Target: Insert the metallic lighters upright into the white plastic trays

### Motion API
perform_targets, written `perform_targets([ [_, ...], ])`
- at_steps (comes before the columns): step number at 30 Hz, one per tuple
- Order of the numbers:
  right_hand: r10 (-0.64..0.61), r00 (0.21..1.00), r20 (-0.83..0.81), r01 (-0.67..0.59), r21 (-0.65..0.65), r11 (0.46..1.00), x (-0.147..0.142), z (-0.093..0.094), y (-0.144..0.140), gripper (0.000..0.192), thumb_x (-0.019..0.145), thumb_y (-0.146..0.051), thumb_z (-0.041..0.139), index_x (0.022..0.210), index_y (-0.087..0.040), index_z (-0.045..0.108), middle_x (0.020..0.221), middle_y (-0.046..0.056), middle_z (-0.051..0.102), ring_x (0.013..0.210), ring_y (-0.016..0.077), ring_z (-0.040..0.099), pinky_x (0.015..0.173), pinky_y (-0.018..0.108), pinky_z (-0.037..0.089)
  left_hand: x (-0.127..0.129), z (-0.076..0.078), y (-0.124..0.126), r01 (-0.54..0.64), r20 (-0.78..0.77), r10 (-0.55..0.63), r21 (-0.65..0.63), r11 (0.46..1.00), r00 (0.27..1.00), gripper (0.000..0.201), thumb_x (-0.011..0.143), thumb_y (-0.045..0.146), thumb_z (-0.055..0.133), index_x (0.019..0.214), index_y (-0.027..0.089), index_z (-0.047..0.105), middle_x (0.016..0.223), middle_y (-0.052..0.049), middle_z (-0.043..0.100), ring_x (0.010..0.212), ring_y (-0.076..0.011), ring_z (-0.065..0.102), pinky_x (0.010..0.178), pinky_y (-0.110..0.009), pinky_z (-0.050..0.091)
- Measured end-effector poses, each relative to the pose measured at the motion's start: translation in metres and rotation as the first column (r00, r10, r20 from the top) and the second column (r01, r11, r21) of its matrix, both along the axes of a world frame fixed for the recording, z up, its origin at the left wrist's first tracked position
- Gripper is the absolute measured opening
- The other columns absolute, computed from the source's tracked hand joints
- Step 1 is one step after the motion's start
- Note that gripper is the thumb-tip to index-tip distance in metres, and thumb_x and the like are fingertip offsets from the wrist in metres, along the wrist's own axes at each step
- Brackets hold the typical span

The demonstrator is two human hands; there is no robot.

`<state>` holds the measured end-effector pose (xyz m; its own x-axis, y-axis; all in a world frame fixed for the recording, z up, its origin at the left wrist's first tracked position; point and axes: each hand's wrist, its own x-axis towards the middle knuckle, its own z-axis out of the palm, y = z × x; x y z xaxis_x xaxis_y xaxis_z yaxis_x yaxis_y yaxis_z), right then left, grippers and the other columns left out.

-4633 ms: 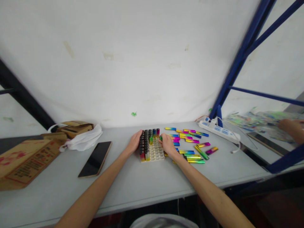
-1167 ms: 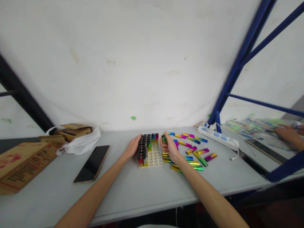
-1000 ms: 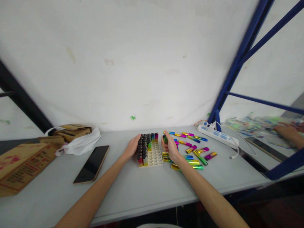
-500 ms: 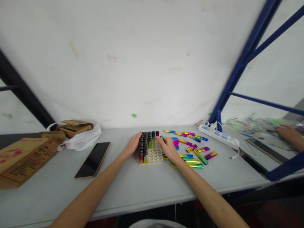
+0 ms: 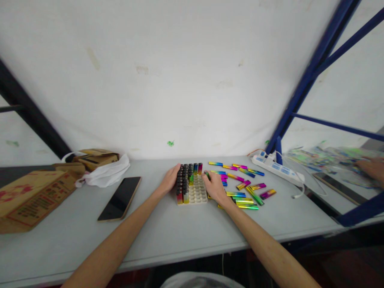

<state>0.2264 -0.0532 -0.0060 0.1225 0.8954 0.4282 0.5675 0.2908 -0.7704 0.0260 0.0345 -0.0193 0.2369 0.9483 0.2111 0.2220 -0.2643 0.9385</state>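
A white tray with round holes (image 5: 198, 195) sits on the table in front of me. Upright lighters with black tops (image 5: 181, 182) fill its left columns and part of its far row. My left hand (image 5: 170, 179) is curled against the tray's left side, gripping it there, with its fingertips partly hidden behind the lighters. At the tray's right edge, my right hand (image 5: 215, 186) pinches a lighter (image 5: 207, 175) with a dark green end; most of it is covered by the fingers. Several shiny multicoloured lighters (image 5: 255, 196) lie scattered to the right.
A phone (image 5: 119, 199) lies to the left, near cardboard boxes (image 5: 39, 200) and a white plastic bag (image 5: 105, 173). On the right are a power strip (image 5: 279, 169), a blue metal frame (image 5: 303, 86) and another person's hand (image 5: 372, 170) over plastic-wrapped items. A white wall stands behind.
The view has shifted slightly. My right hand still holds the lighter by the tray's right edge, now with the lighter turned a little. My left hand stays at the tray's left side.
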Motion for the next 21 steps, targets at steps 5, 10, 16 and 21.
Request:
perform_targets([
  [5, 0.018, 1.0, -0.001, -0.018, 0.013, 1.0, -0.0001, 0.0012, -0.0001, 0.043, 0.095, -0.05, 0.045, 0.064, -0.021, 0.047, 0.059, -0.002, 0.051, 0.061, 0.0143, 0.044, 0.061, 0.027, 0.027, 0.0001, -0.0006, -0.0004, 0.005, 0.003, -0.005, 0.012, 1.0, 1.0, 0.08, 0.084, 0.086, 0.043, 0.097, 0.014, 0.076, 0.106, -0.012, 0.079, 0.109, -0.0324, 0.066, 0.108, -0.044, 0.045],
  [10, 0.032, 0.999, 0.009, -0.032, 0.0, 0.999, 0.0007, 0.0003, 0.0015, 0.046, 0.096, -0.053, 0.044, 0.063, -0.021, 0.045, 0.058, -0.002, 0.049, 0.06, 0.0143, 0.043, 0.06, 0.028, 0.026, 0.0006, -0.0013, 0.0009, -0.004, 0.002, 0.004, 0.021, 1.0, 1.0, 0.083, 0.084, 0.087, 0.041, 0.096, 0.012, 0.076, 0.104, -0.014, 0.079, 0.107, -0.0331, 0.066, 0.105, -0.045, 0.046],
  [16, 0.04, 0.998, 0.048, -0.039, -0.019, 0.999, 0.0026, -0.0032, 0.0029, 0.035, 0.092, -0.042, 0.038, 0.063, -0.023, 0.042, 0.058, -0.002, 0.046, 0.061, 0.0153, 0.045, 0.059, 0.028, 0.025, 0.0006, -0.0008, 0.0008, 0.022, 0.015, -0.022, -0.001, 1.0, 1.0, 0.08, 0.083, 0.086, 0.043, 0.097, 0.014, 0.076, 0.105, -0.012, 0.079, 0.106, -0.0325, 0.067, 0.105, -0.044, 0.047],
  [21, 0.042, 0.998, 0.055, -0.041, -0.006, 0.999, 0.0053, -0.0001, 0.0016, 0.036, 0.098, -0.047, 0.04, 0.071, -0.022, 0.044, 0.064, -0.002, 0.051, 0.065, 0.0163, 0.048, 0.061, 0.028, 0.029, -0.0005, -0.0036, 0.0017, 0.027, 0.003, -0.027, 0.018, 0.999, 1.0, 0.076, 0.088, 0.081, 0.042, 0.1, 0.015, 0.076, 0.106, -0.011, 0.079, 0.109, -0.031, 0.066, 0.106, -0.043, 0.046],
])
